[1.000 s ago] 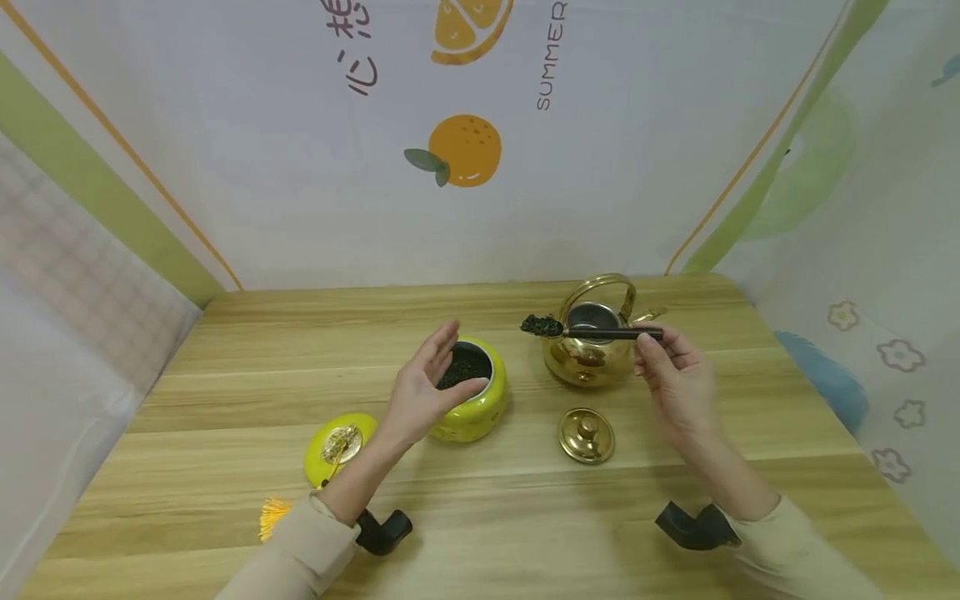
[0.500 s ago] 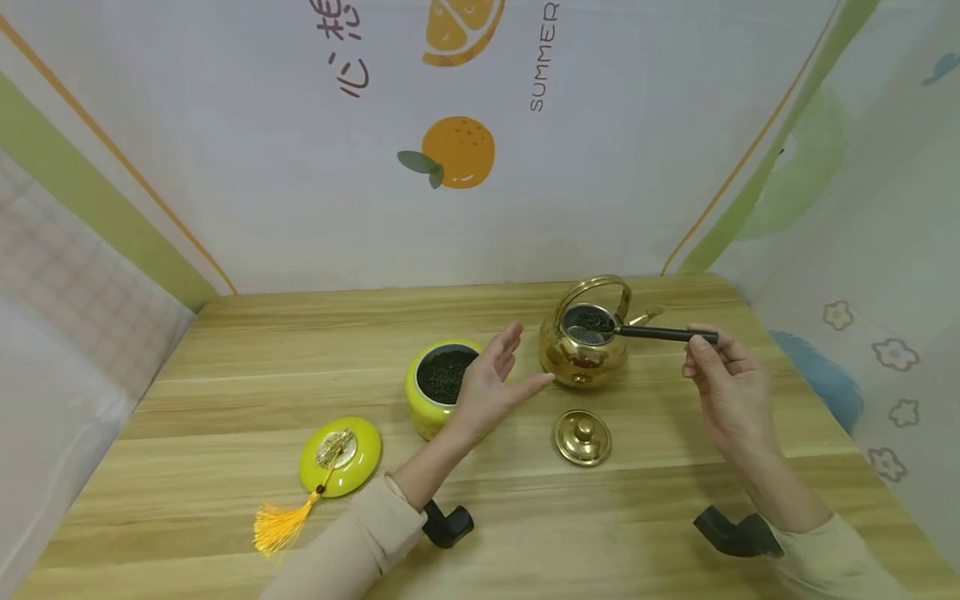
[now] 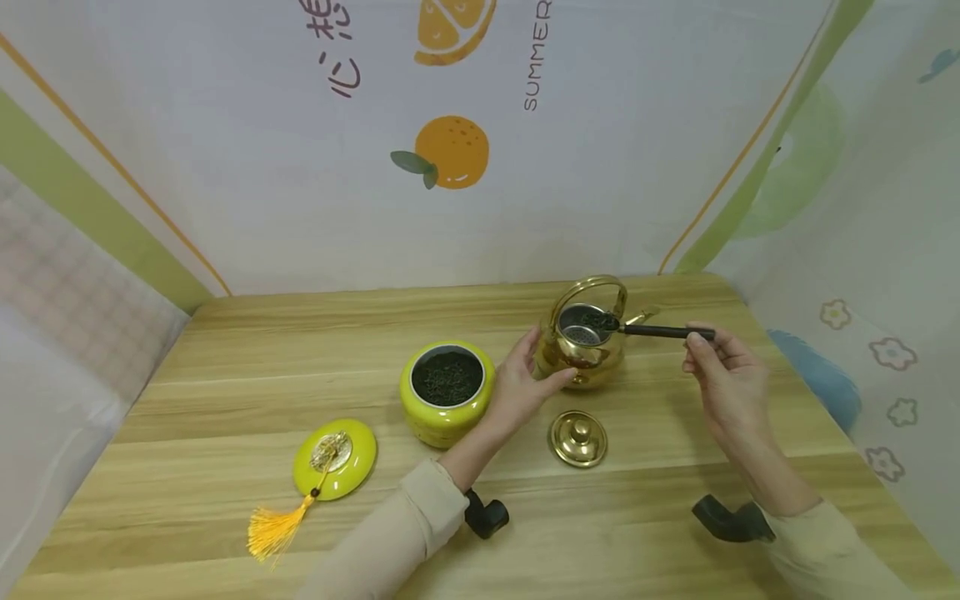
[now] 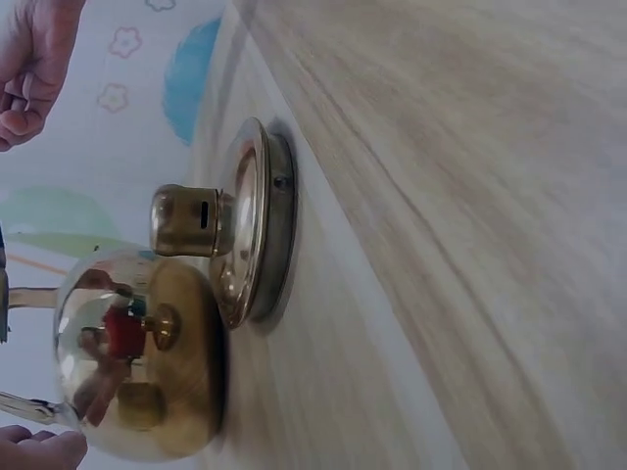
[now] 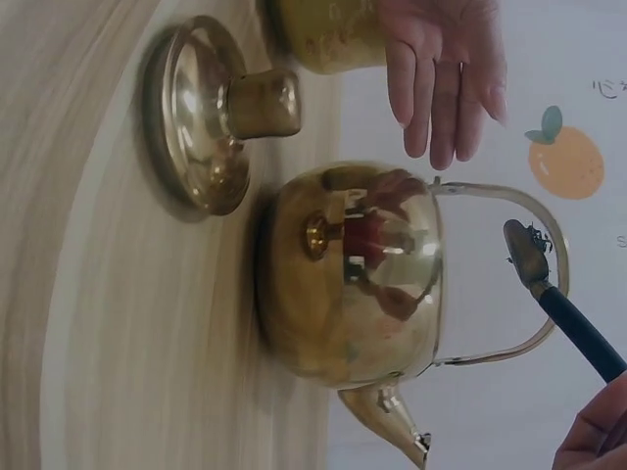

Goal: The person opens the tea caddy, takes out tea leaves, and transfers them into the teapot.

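My right hand (image 3: 727,379) pinches a tea scoop (image 3: 663,332) by its dark handle. Dark green tea leaves (image 3: 600,320) lie in its head, over the mouth of a gold teapot (image 3: 600,373). Inside that mouth a metal strainer (image 3: 583,336) shows. My left hand (image 3: 516,390) is at the teapot's left side, fingers straight and thumb spread toward its front. In the right wrist view, the scoop head (image 5: 529,257) is framed by the raised handle, and the left hand's fingers (image 5: 446,108) reach near the pot's rim. A yellow-green jar (image 3: 435,427) with tea leaves stands left.
The gold teapot lid (image 3: 580,439) lies in front of the pot. At the left, the jar's lid (image 3: 352,473) with an orange tassel (image 3: 274,532) rests on the wooden table (image 3: 225,375). A printed white cloth (image 3: 300,208) hangs behind.
My left hand has moved right from the jar to the teapot's side. The right hand has carried the scoop rightward, its head now over the pot's mouth.
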Demonstrator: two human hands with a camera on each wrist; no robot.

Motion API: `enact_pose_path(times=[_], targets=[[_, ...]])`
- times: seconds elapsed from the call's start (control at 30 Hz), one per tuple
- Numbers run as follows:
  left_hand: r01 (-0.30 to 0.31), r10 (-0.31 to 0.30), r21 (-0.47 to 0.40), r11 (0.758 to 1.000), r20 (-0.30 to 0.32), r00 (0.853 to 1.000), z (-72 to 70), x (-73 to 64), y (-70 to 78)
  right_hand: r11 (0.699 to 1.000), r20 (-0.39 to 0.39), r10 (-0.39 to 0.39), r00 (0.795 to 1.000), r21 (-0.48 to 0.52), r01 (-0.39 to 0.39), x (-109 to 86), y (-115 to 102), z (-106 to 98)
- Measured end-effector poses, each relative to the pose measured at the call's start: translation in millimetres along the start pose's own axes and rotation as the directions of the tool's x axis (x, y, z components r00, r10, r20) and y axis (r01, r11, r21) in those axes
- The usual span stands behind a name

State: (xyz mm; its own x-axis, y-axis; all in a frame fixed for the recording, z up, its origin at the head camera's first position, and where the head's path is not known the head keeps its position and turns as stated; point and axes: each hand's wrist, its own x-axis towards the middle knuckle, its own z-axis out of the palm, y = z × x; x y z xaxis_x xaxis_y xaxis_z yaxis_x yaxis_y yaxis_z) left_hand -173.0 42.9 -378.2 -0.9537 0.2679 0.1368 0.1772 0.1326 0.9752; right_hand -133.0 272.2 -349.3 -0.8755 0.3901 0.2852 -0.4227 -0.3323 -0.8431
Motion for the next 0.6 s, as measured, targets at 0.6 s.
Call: enact_pose_path(times=[0.6], targets=[[-0.024, 0.05, 0.188, 0.982, -0.137, 0.989, 18.0, 24.5, -14.8, 0.989, -0.017, 0.035, 0.999, -0.146, -0.037, 14.4, 14, -1]])
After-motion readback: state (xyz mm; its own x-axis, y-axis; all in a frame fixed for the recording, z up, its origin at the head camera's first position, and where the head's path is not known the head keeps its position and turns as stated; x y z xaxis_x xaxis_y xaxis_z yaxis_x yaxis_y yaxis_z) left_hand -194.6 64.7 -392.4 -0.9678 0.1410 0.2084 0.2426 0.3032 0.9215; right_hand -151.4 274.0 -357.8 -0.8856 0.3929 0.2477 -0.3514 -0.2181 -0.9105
